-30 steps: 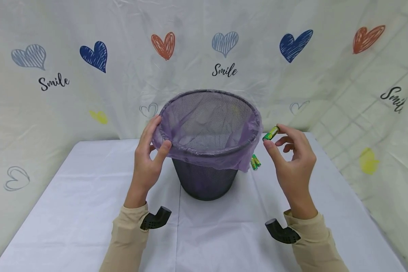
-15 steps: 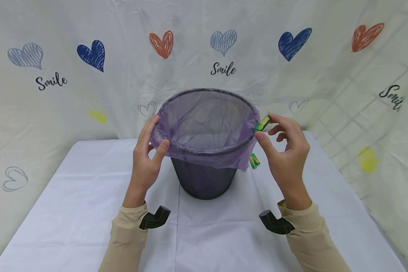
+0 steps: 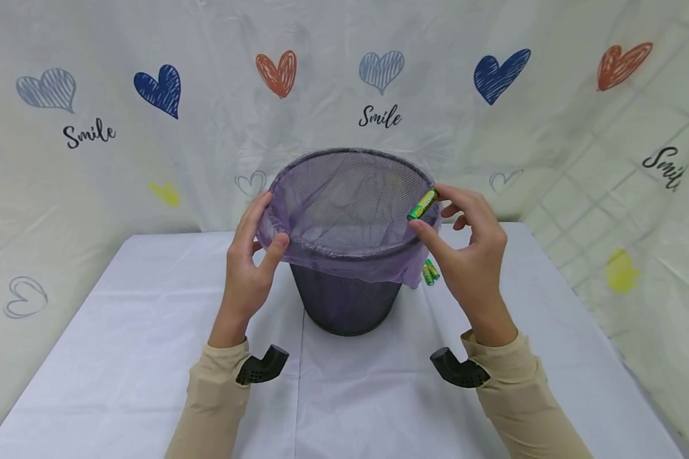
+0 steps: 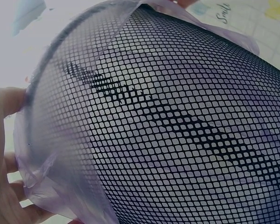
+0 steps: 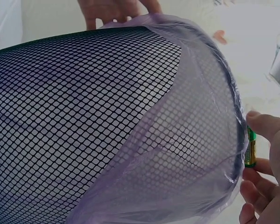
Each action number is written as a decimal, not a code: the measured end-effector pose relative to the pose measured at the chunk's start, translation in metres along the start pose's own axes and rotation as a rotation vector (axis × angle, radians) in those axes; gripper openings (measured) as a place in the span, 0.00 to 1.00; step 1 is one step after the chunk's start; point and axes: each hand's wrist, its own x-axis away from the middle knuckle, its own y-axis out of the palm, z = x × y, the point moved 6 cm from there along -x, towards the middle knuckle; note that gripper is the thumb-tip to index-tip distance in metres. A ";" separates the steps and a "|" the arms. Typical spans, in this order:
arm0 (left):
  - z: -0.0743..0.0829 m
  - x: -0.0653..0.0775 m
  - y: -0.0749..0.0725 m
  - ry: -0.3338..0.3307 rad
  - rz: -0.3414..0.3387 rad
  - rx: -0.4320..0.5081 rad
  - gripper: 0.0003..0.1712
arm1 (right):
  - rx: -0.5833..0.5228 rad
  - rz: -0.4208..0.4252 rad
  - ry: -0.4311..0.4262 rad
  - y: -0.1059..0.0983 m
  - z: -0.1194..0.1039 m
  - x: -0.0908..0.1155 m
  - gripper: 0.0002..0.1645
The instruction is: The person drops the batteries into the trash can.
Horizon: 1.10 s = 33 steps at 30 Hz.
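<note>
A black mesh wastebasket (image 3: 347, 306) stands upright in the middle of the table, lined with a thin purple bin bag (image 3: 373, 271) folded over its rim. My left hand (image 3: 249, 274) grips the rim and bag on the left, thumb on the near side; the left wrist view shows its fingers (image 4: 14, 100) along the bagged edge. Between the thumb and fingertip of my right hand (image 3: 471, 248) is a green and yellow battery (image 3: 423, 204), held tilted over the right part of the rim. In the right wrist view the battery (image 5: 250, 147) shows just beyond the bagged rim.
Several similar green batteries (image 3: 430, 272) lie on the white-covered table (image 3: 149, 331), right of the wastebasket. A pale curtain (image 3: 207, 159) with hearts and "Smile" prints hangs behind. Each wrist carries a black camera mount (image 3: 262, 365).
My right hand has moved left, carrying the battery from beside the wastebasket to over its right rim. The left hand has stayed on the rim.
</note>
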 end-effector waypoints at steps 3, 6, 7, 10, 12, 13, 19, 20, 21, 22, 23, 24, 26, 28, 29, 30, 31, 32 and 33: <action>0.001 0.000 0.000 0.000 -0.004 0.000 0.30 | -0.004 -0.018 0.003 0.002 -0.010 -0.002 0.26; 0.001 0.000 -0.001 -0.002 -0.003 -0.003 0.30 | -0.003 -0.029 0.008 0.005 -0.013 -0.003 0.26; 0.001 0.000 -0.001 -0.002 -0.003 -0.004 0.30 | 0.000 -0.031 0.009 0.005 -0.013 -0.004 0.26; 0.001 0.000 -0.002 0.000 -0.004 -0.004 0.30 | 0.004 -0.033 0.009 0.008 -0.012 -0.004 0.26; 0.001 0.000 -0.002 0.003 -0.006 -0.004 0.30 | 0.005 -0.035 0.006 0.009 -0.010 -0.003 0.26; 0.001 0.001 -0.002 0.004 -0.007 -0.003 0.30 | 0.006 -0.038 0.005 0.009 -0.008 -0.003 0.26; 0.001 0.001 -0.002 0.008 -0.014 -0.002 0.30 | 0.046 -0.059 0.001 0.013 -0.001 -0.002 0.26; 0.001 0.001 -0.001 0.007 -0.016 -0.002 0.30 | 0.053 -0.063 0.000 0.013 -0.002 -0.002 0.26; 0.001 0.001 -0.001 0.007 -0.016 -0.002 0.30 | 0.057 -0.066 0.000 0.013 -0.003 -0.002 0.26; 0.000 0.001 -0.001 0.008 -0.016 -0.001 0.30 | 0.059 -0.071 -0.001 0.014 -0.004 -0.002 0.26; 0.000 0.001 -0.001 0.009 -0.016 -0.001 0.30 | 0.058 -0.075 0.000 0.014 -0.006 -0.002 0.26; 0.000 0.001 -0.001 0.012 -0.015 -0.001 0.30 | 0.058 -0.079 -0.001 0.014 -0.008 -0.002 0.26; 0.000 0.001 -0.001 0.019 -0.012 0.000 0.30 | 0.056 -0.081 -0.003 0.015 -0.010 -0.003 0.26; 0.000 0.000 -0.002 0.022 -0.012 0.000 0.30 | 0.056 -0.086 -0.006 0.016 -0.012 -0.004 0.26; 0.000 0.000 -0.002 0.023 -0.012 0.001 0.30 | 0.057 -0.088 -0.008 0.016 -0.012 -0.004 0.26; 0.000 0.000 -0.002 0.025 -0.012 0.001 0.30 | 0.057 -0.090 -0.010 0.016 -0.012 -0.004 0.26; 0.000 0.000 -0.002 0.024 -0.012 0.001 0.30 | 0.057 -0.090 -0.014 0.016 -0.012 -0.004 0.25; 0.000 0.000 -0.002 0.023 -0.012 0.001 0.30 | 0.056 -0.090 -0.017 0.016 -0.012 -0.004 0.25; 0.000 0.000 -0.003 0.022 -0.011 0.002 0.30 | 0.053 -0.090 -0.021 0.016 -0.013 -0.005 0.24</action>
